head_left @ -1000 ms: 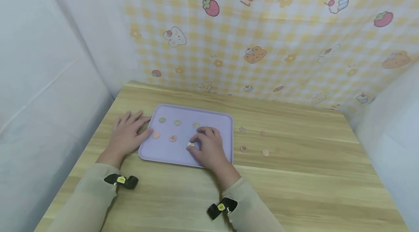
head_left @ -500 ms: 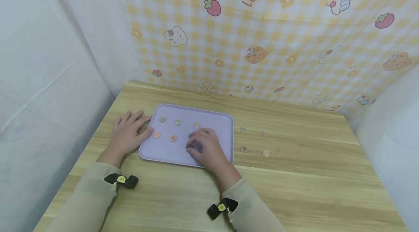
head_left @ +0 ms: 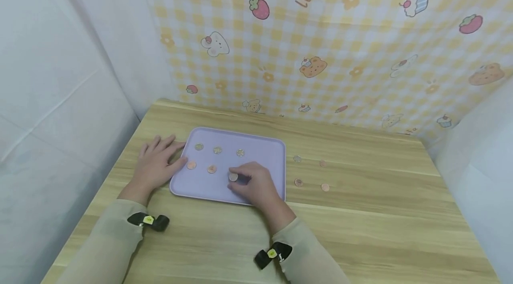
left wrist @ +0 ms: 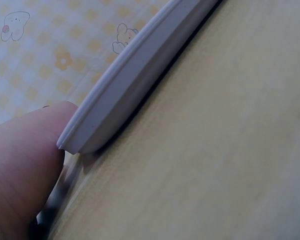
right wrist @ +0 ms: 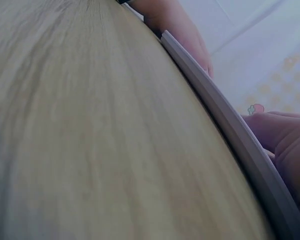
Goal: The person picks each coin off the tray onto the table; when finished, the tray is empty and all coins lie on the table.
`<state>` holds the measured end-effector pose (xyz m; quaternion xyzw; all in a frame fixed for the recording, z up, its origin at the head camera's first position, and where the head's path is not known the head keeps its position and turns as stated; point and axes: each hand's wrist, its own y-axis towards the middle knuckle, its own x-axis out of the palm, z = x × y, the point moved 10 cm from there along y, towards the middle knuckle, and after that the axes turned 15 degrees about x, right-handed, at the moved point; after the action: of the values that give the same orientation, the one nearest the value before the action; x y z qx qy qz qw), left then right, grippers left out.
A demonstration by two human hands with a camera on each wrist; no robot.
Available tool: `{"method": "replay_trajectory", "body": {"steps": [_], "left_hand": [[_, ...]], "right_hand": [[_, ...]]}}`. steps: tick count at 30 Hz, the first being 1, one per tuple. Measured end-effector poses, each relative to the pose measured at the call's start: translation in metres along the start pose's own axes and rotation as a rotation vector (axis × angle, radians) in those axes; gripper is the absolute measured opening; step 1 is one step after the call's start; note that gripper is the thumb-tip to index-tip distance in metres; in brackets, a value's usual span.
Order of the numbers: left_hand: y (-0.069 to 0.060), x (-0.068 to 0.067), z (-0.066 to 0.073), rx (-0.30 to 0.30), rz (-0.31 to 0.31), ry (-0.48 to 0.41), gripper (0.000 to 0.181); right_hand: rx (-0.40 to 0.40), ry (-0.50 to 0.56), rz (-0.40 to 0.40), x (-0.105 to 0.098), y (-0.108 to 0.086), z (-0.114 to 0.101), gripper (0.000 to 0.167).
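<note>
has turned the coin (head_left: 233, 177) face-on since the earlier frame, pinching it with the right hand (head_left: 256, 181) inside the tray (head_left: 266, 149), hidden from both wrist views; rests the left hand (head_left: 156, 162) spread against the nine o'clock rim (head_left: 173, 182), with room towards one.

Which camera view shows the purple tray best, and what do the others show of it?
The head view: it shows the purple tray from above, with most of its rim and the coins lying on it. The left wrist view shows only part of its outer wall; the right wrist view likewise, with its inside hidden in both.
</note>
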<state>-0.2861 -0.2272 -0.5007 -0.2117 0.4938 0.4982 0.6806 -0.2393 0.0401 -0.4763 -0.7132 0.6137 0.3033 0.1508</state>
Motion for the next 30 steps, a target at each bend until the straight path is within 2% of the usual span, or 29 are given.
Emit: {"method": "replay_trajectory", "body": {"steps": [2, 5, 17, 24, 30], "left_hand": [[0.0, 0.0, 0.0, 0.0, 0.002, -0.001, 0.06], [0.0, 0.001, 0.0, 0.001, 0.004, 0.002, 0.06], [0.0, 0.003, -0.002, 0.007, 0.009, 0.004, 0.059], [0.0, 0.002, -0.002, 0.006, 0.008, 0.004, 0.059], [0.0, 0.002, -0.003, 0.004, 0.009, 0.004, 0.059]], "right_hand": [[0.046, 0.025, 0.009, -0.002, 0.001, 0.004, 0.037], [0.074, 0.033, 0.016, -0.003, 0.001, 0.008, 0.038], [0.079, 0.034, 0.032, -0.004, 0.001, 0.01, 0.042], [0.127, 0.043, 0.018, -0.003, 0.002, 0.014, 0.044], [0.132, 0.079, 0.018, -0.004, 0.002, 0.013, 0.039]]}}
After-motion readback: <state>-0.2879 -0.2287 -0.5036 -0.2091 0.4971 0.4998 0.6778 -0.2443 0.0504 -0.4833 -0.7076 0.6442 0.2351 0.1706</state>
